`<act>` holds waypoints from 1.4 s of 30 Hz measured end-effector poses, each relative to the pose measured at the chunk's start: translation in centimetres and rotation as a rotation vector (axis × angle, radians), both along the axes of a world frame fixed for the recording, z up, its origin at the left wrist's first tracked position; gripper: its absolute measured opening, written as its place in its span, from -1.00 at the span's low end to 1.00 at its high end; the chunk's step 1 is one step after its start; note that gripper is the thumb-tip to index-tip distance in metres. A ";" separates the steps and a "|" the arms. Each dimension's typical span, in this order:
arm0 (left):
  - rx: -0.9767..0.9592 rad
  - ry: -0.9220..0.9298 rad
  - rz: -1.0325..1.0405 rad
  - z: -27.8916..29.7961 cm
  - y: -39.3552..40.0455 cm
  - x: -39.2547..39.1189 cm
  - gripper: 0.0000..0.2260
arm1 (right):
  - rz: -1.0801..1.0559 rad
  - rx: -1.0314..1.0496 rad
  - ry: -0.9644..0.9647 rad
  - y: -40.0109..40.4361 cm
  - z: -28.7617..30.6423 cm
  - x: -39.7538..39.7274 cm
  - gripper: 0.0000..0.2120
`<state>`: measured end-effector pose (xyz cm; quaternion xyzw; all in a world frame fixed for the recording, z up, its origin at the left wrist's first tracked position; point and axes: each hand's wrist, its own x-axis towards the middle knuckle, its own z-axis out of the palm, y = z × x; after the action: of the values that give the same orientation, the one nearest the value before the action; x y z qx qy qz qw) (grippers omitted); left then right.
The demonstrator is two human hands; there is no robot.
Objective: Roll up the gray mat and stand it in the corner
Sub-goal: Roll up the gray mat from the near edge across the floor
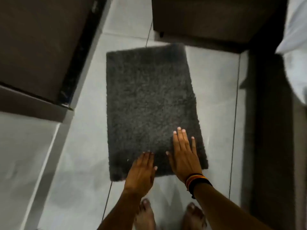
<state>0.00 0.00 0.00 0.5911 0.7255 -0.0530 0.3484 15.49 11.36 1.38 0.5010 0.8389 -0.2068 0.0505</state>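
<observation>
The gray mat [149, 103] lies flat and unrolled on the pale tiled floor, a shaggy dark rectangle running away from me. My left hand [141, 173] hovers over its near edge, fingers straight and together, holding nothing. My right hand [183, 155] is stretched out flat over the mat's near right part, fingers slightly spread, with striped bands on the wrist. Whether either palm touches the pile is unclear. My bare feet stand just below the mat's near edge.
A dark brown cabinet [36, 47] stands on the left. Another dark furniture piece [216, 19] sits beyond the mat's far edge. A dark bed frame [272, 130] with white bedding [295, 30] runs along the right. Pale floor tiles [83, 146] surround the mat.
</observation>
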 end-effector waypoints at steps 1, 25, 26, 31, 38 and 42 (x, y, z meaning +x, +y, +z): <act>-0.032 0.006 0.003 -1.9 -0.8 -0.1 -0.43 | 0.005 -0.029 -0.017 -0.8 -2.0 0.0 -0.29; 0.072 0.256 -0.322 -13.9 -0.7 -1.5 -0.77 | 0.348 -0.314 -0.168 -2.3 -13.9 1.5 -0.72; 0.043 0.208 -0.269 -14.1 -0.3 -1.8 -0.76 | 0.342 -0.314 -0.153 -2.0 -13.7 1.7 -0.75; -0.060 -0.061 0.153 -13.9 2.1 -4.8 -0.75 | 0.241 -0.353 -0.140 -1.1 -12.6 2.3 -0.67; -0.436 -0.262 0.353 -14.7 2.3 -7.7 -0.78 | 0.186 -0.500 -0.183 1.0 -12.9 -0.8 -0.74; -0.422 -0.292 0.463 -15.6 2.5 -7.9 -0.76 | 0.476 -0.214 -0.231 -0.8 -14.1 -0.2 -0.48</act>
<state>-7.93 2.52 -15.63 0.3269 0.7560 -0.0364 0.5659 15.25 10.59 -12.74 0.3021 0.8950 -0.2183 0.2453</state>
